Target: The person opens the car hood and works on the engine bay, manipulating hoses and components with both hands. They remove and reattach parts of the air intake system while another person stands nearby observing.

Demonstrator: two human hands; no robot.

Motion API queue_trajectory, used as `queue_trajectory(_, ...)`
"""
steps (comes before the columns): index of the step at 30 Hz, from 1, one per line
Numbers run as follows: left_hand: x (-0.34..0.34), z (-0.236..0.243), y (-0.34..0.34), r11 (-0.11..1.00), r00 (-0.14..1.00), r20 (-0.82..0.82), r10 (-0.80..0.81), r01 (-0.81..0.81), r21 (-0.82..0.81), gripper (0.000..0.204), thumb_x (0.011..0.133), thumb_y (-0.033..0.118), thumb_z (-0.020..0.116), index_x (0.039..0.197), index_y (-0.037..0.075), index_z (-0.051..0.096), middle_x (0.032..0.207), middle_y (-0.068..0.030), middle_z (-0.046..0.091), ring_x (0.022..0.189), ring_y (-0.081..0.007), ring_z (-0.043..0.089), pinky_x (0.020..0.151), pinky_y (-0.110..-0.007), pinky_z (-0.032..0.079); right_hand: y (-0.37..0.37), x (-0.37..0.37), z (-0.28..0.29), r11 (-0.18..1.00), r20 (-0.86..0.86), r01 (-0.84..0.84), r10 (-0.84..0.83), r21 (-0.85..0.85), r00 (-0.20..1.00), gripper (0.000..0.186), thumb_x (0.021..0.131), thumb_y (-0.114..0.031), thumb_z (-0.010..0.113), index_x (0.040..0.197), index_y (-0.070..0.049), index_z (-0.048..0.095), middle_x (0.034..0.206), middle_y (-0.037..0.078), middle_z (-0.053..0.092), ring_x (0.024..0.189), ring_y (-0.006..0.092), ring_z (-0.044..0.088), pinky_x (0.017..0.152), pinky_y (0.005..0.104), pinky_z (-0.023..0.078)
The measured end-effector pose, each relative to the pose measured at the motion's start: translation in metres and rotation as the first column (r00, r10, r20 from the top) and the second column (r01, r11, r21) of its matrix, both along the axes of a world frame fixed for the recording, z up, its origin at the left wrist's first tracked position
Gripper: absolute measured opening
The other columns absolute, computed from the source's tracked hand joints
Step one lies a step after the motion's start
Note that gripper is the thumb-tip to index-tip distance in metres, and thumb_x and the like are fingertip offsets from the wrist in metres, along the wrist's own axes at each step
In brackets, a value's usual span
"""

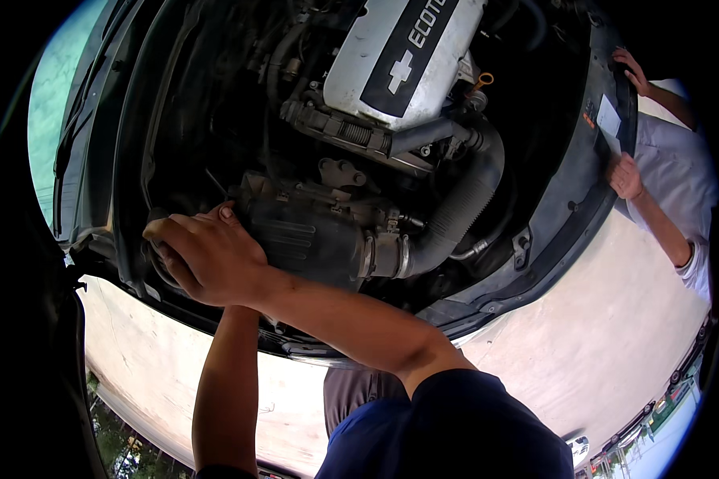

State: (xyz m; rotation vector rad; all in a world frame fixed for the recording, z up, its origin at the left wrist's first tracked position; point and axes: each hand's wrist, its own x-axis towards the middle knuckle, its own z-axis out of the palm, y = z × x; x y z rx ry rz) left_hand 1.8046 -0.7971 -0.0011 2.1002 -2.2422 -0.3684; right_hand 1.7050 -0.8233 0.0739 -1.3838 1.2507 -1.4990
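Observation:
My right arm crosses over my left forearm (225, 383) at the near left of the engine bay. My right hand (210, 257) is bent, with its fingers curled over a dark rounded part (158, 214) beside the black air filter box (303, 239). What exactly it grips is in shadow and cannot be made out. My left hand lies mostly hidden beneath my right hand and wrist. A fingertip shows at the box's left corner, and I cannot tell which hand it belongs to. From the box, a metal clamp (406, 255) joins a ribbed intake hose (475, 191).
A silver engine cover (351, 60) lies beyond the box, with a yellow dipstick ring (485, 79) beside it. At the right, another person (671, 160) leans on the car's front edge, holding a white paper (608, 120). The pale fender (291, 399) curves along the near side.

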Motion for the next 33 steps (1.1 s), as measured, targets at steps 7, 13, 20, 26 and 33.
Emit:
queue_trajectory(7,-0.003,-0.026,0.003,0.969,0.821,-0.527,0.218,-0.246,0.018,0.032,0.118,0.028,0.051,0.138,0.006,0.063,0.134,-0.0084,0.066,0.134,-0.0229,0.060,0.119,-0.037,0.044,-0.031,-0.024,0.000,0.821,0.332,-0.558,0.496,0.121,0.802,0.036,0.099,-0.022,0.075,0.133,-0.011,0.073,0.116,0.006,0.075,0.101,0.0174,0.072,0.095,0.0350,0.053)
queue_trajectory(13,-0.010,0.012,-0.005,0.995,0.971,-0.220,0.096,-0.097,0.009,0.038,0.120,0.034,0.047,0.147,0.009,0.058,0.141,-0.0080,0.061,0.139,-0.0225,0.055,0.122,-0.037,0.042,-0.012,-0.008,0.016,0.978,0.134,-0.198,0.188,0.068,0.973,0.027,0.100,-0.015,0.071,0.127,-0.012,0.074,0.103,0.007,0.076,0.094,0.0242,0.072,0.084,0.0407,0.056)
queue_trajectory(20,0.007,-0.031,-0.009,0.984,0.977,-0.148,0.152,-0.135,0.120,0.044,0.120,0.036,0.045,0.157,0.013,0.049,0.153,-0.0062,0.055,0.144,-0.0192,0.048,0.124,-0.036,0.038,-0.027,-0.024,0.019,0.910,0.106,-0.389,0.376,0.144,0.920,0.031,0.099,-0.017,0.074,0.130,-0.015,0.074,0.106,0.003,0.076,0.094,0.0198,0.072,0.093,0.0345,0.053)
queue_trajectory(26,0.015,-0.042,-0.004,0.983,0.955,-0.239,0.177,-0.184,-0.006,0.039,0.120,0.035,0.047,0.149,0.012,0.056,0.147,-0.0059,0.058,0.135,-0.0188,0.052,0.117,-0.034,0.041,-0.021,-0.021,0.019,0.867,0.133,-0.450,0.431,0.213,0.893,0.029,0.099,-0.016,0.075,0.128,-0.017,0.075,0.102,0.002,0.071,0.094,0.0164,0.069,0.085,0.0332,0.051)
queue_trajectory(33,0.014,-0.030,-0.002,0.985,0.960,-0.228,0.163,-0.173,-0.025,0.038,0.120,0.035,0.048,0.148,0.011,0.057,0.145,-0.0064,0.059,0.133,-0.0196,0.053,0.116,-0.035,0.042,-0.024,-0.031,0.001,0.855,-0.245,-0.500,0.519,0.138,0.819,0.047,0.096,-0.045,0.078,0.124,-0.007,0.077,0.114,0.007,0.073,0.108,0.0256,0.069,0.087,0.0397,0.055)
